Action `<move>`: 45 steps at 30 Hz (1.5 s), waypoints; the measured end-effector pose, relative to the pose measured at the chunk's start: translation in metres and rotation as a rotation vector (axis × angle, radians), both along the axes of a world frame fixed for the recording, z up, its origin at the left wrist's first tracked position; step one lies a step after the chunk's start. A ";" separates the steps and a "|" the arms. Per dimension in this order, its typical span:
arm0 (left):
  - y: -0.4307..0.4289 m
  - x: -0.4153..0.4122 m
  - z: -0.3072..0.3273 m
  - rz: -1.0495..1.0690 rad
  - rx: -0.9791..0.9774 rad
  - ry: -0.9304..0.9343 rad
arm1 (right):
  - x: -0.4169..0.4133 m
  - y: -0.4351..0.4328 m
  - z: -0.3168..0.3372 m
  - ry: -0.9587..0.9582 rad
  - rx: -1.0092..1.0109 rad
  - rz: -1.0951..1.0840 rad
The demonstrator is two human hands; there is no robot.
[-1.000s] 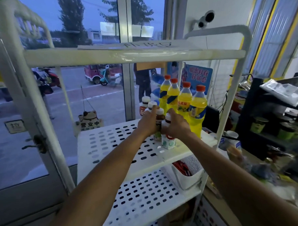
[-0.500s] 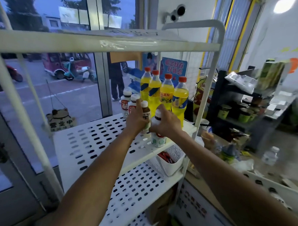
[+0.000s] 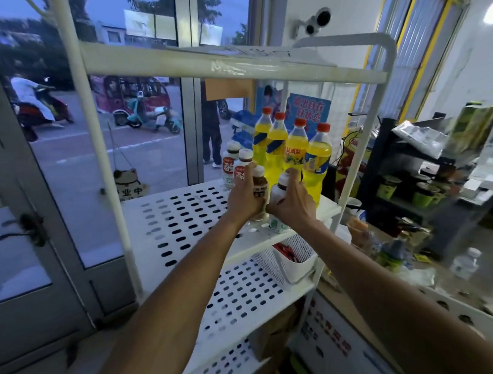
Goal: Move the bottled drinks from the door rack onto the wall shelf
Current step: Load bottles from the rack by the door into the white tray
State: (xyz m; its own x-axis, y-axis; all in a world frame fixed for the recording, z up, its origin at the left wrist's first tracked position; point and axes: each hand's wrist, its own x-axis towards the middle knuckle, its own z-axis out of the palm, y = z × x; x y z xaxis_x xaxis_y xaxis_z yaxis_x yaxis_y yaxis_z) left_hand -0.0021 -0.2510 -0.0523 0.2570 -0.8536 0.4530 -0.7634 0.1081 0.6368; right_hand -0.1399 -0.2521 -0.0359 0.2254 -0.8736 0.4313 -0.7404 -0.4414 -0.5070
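Reaching both arms over a white perforated shelf (image 3: 179, 218), the middle tier of a tube-framed rack set beside a glass door (image 3: 42, 195). Grips a brown bottle (image 3: 260, 186) with the left hand (image 3: 244, 198), curled round its body from the left. Grips a white bottle (image 3: 279, 225) with the right hand (image 3: 292, 206), wrapped over its shoulder and neck, cap showing above the fingers. Holds both upright, side by side and nearly touching, bases down at the shelf near its front right part; cannot tell whether resting there or just lifted.

Faces, toward the back right corner, four yellow bottles (image 3: 294, 148) with red caps in a tight row, and just left of them two small bottles (image 3: 229, 166) with pale caps.

Shows bare perforated surface across the left half of the shelf, from front lip to back edge. Meets the front lip just under the wrists. Meets a white post (image 3: 359, 142) just right of the yellow bottles. Sits under a top shelf (image 3: 206, 64), well above the red caps. Overhangs a lower shelf (image 3: 244, 294) with a white basket (image 3: 288, 267) at its right end, below the hands.

Looks right onto a black stand (image 3: 394, 180) crowded with cups and packets, up at a camera (image 3: 315, 21) on the wall, and out through the glass at a street with a parked scooter (image 3: 152, 120).
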 end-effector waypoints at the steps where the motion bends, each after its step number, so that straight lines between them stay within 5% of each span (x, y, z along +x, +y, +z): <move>1: 0.005 -0.002 0.000 -0.017 -0.008 0.013 | -0.002 0.002 -0.001 -0.014 0.005 0.009; 11: 0.043 -0.071 -0.001 -0.154 0.015 0.099 | -0.092 0.039 -0.024 0.034 0.110 -0.002; 24: 0.033 -0.372 -0.066 -0.543 0.328 -0.021 | -0.404 0.095 -0.071 0.008 0.310 -0.486; 33: 0.040 -0.532 -0.117 -0.735 0.506 -0.047 | -0.544 0.141 -0.119 0.008 0.430 -0.714; 45: -0.051 -0.631 -0.174 -0.710 0.687 -0.016 | -0.633 0.052 -0.166 -0.067 0.544 -0.760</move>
State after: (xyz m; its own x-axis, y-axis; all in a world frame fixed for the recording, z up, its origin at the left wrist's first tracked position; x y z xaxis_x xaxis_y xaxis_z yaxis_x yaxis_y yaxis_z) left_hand -0.6332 -0.3020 -0.2263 -0.4185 -0.8860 -0.1999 -0.6737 0.1552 0.7226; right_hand -0.7734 -0.2001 -0.2019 -0.4991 -0.8620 -0.0887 -0.6949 0.4593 -0.5533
